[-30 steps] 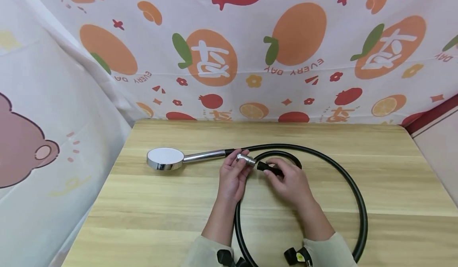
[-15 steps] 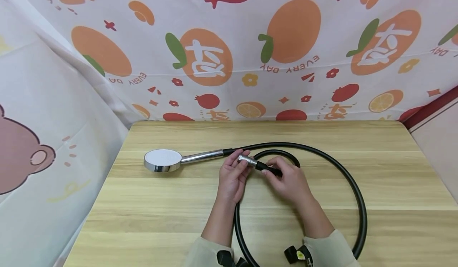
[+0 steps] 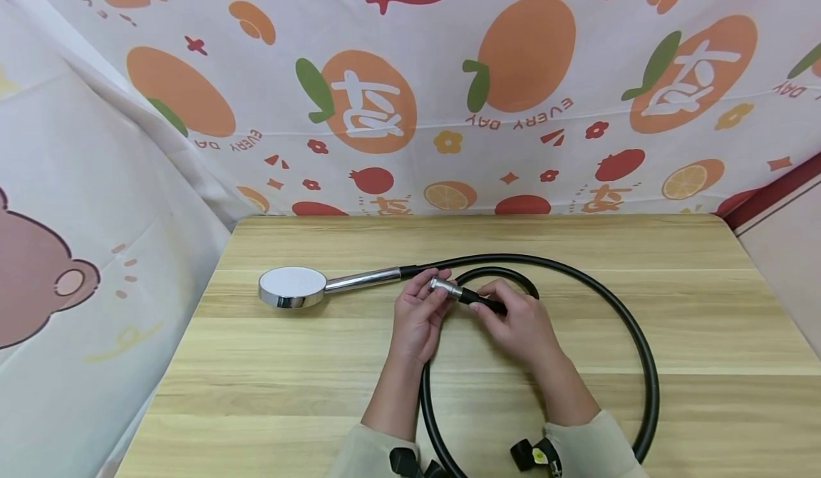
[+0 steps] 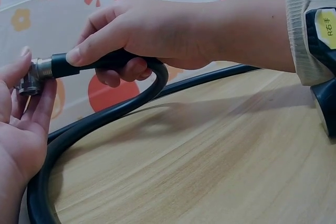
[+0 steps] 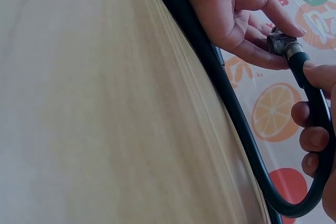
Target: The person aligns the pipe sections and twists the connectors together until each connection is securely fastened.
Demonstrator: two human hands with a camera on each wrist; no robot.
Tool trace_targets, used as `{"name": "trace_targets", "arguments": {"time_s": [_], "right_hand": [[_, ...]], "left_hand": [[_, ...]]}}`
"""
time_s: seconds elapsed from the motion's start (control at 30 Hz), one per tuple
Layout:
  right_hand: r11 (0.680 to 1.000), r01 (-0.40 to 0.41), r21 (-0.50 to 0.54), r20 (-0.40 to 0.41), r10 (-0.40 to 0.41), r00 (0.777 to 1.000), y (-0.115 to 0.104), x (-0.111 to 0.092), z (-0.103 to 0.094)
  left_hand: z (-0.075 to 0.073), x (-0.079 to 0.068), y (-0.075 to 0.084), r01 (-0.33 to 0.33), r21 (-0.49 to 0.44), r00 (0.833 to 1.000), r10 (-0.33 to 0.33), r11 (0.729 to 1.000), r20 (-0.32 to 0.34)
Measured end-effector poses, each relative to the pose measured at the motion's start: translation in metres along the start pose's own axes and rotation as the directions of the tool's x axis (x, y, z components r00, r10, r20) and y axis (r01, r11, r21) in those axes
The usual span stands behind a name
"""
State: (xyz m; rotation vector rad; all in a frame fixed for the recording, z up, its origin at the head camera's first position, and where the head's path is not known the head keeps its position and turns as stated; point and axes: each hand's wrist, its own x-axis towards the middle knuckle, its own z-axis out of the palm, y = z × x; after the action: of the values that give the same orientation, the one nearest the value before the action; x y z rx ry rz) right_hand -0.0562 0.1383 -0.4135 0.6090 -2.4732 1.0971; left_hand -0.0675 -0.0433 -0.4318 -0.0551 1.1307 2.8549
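My left hand (image 3: 415, 321) pinches a small silver metal elbow fitting (image 3: 447, 288) between thumb and fingers. The black end of a shower hose (image 4: 64, 65) meets the fitting's threaded neck in line, with some thread showing in the left wrist view. Gripping that hose end is my right hand (image 3: 522, 325), its thumb lying along the top and fingers curled beneath. In the right wrist view the fitting (image 5: 281, 44) has a round side outlet. From my right hand the hose bends back in a tight loop. At its other end is a chrome shower head (image 3: 291, 287), face up.
Large curves of black hose (image 3: 649, 371) lie across the wooden table (image 3: 256, 407), around both forearms and off the near edge of view. A fruit-print cloth (image 3: 442, 72) hangs behind the table. Another pale cloth (image 3: 160, 250) hangs on the left.
A second ago a gap lay between the hose end and the fitting. My right hand has brought the hose end left against the fitting's neck. The camera view has shifted slightly.
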Motion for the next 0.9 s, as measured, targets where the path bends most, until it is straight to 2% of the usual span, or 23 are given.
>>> {"name": "trace_targets", "arguments": {"time_s": [0.13, 0.33, 0.57, 0.77, 0.9], "right_hand": [[1.0, 0.029, 0.004, -0.015, -0.029, 0.999, 0.003, 0.0, 0.0], [0.999, 0.038, 0.0, -0.035, -0.038, 0.999, 0.008, 0.0, -0.002], [0.999, 0.034, 0.002, -0.039, -0.034, 0.999, 0.011, -0.001, -0.002], [0.999, 0.032, 0.001, -0.036, -0.032, 0.999, 0.009, -0.001, -0.002], [0.998, 0.047, 0.038, -0.025, -0.046, 0.999, 0.008, 0.0, -0.003]], "left_hand": [[-0.001, 0.0, 0.0, 0.007, -0.01, 0.999, -0.007, 1.0, 0.037], [-0.002, 0.002, 0.002, 0.034, 0.026, 0.995, -0.036, 0.999, 0.096], [-0.002, 0.002, 0.001, 0.025, 0.081, 0.996, -0.032, 0.996, 0.086], [-0.003, 0.002, 0.0, 0.01, 0.068, 0.997, -0.015, 0.998, 0.08], [-0.003, 0.002, -0.001, -0.001, 0.059, 0.996, -0.004, 0.998, 0.084]]}}
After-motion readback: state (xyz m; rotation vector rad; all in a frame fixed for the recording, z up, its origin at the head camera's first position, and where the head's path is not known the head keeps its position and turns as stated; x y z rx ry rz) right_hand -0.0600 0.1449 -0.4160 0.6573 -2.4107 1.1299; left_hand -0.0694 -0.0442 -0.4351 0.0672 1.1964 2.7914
